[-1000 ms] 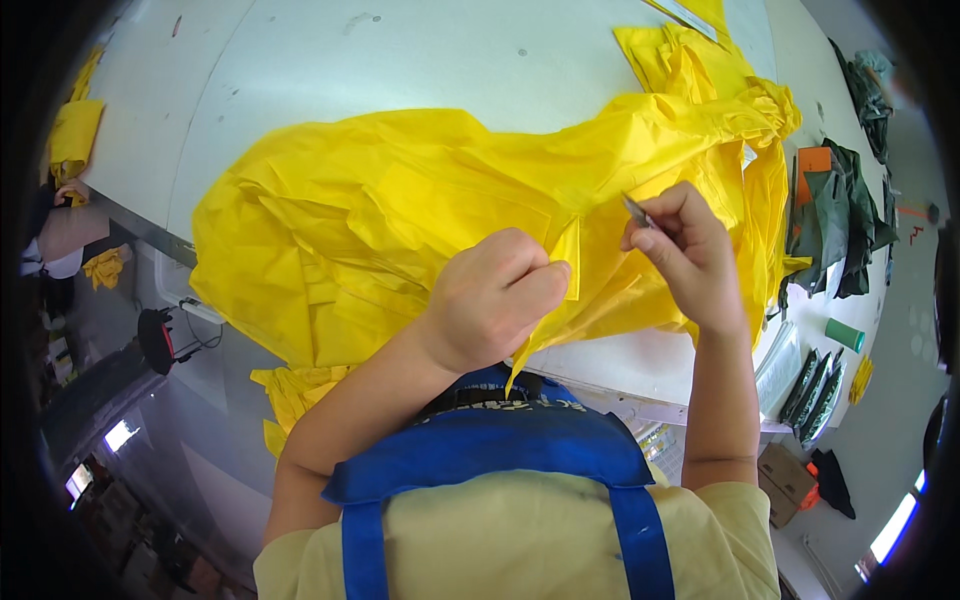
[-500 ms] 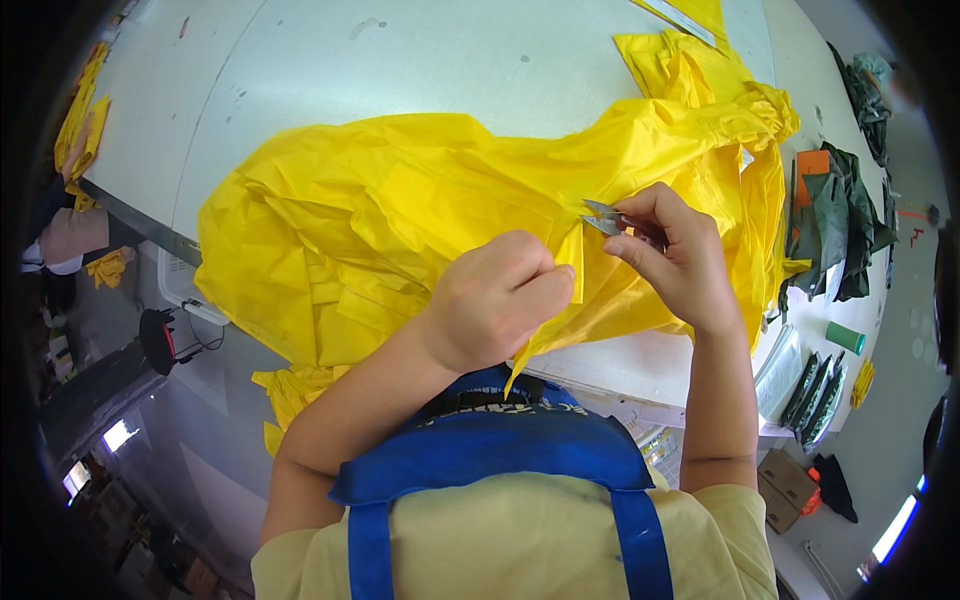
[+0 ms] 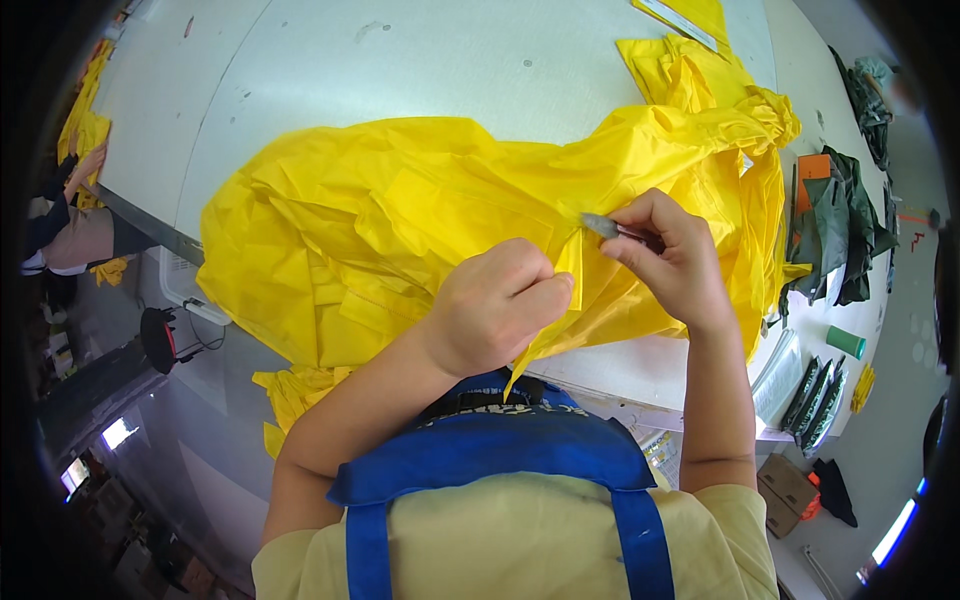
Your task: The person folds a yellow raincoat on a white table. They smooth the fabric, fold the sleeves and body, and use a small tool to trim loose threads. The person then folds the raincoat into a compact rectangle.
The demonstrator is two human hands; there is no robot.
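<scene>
A large crumpled yellow garment (image 3: 400,220) of thin, shiny fabric lies across the table in front of me. My left hand (image 3: 500,300) is closed in a fist on a fold of it, and a pointed end of the fabric hangs below the fist. Thread snips (image 3: 625,232) are gripped in my right hand (image 3: 675,255), between thumb and fingers. Their blades are pressed together and point left, with the tips at a raised edge of the yellow fabric just right of my left hand.
The white table (image 3: 380,60) extends away from me. On the right are dark green garments (image 3: 850,220), an orange box (image 3: 812,180), a green cylinder (image 3: 846,342) and plastic packages (image 3: 815,400). At far left another person's hand (image 3: 92,162) touches yellow fabric.
The snips' blades have closed from spread to together at the fabric edge. My left hand has stayed nearly still. The other person's hand has come into clearer view at far left.
</scene>
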